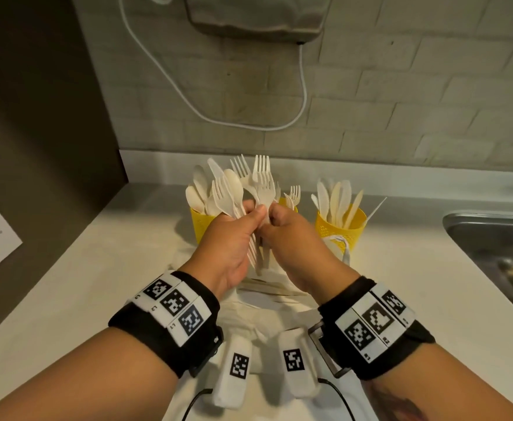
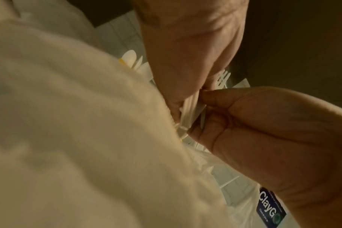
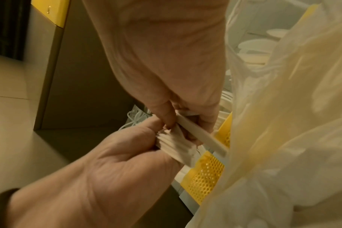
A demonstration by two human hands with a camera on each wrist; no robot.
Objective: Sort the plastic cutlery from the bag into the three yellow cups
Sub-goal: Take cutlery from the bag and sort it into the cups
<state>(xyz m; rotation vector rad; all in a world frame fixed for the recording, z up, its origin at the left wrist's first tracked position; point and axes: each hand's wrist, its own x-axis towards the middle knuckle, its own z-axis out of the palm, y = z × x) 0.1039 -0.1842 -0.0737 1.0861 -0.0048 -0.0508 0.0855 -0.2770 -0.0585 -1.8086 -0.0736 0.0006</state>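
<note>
My left hand [image 1: 249, 212] grips a mixed bundle of white plastic cutlery [image 1: 249, 183], forks, spoons and a knife fanned upward. My right hand [image 1: 275, 217] pinches one flat handle [image 3: 197, 132] out of that bundle, thumb against it. Three yellow cups stand behind the hands: the left cup [image 1: 202, 226] holds spoons, the middle cup [image 1: 285, 203] holds forks and is mostly hidden, the right cup [image 1: 340, 226] holds knives. The cream cloth bag [image 1: 264, 314] lies flat on the counter under my wrists and fills much of both wrist views.
A steel sink [image 1: 498, 238] is sunk into the counter at the right. A dark panel [image 1: 36, 117] walls off the left side. A hand dryer [image 1: 255, 13] with a white cable hangs on the brick wall. A thin white stick [image 1: 376, 208] leans beside the right cup.
</note>
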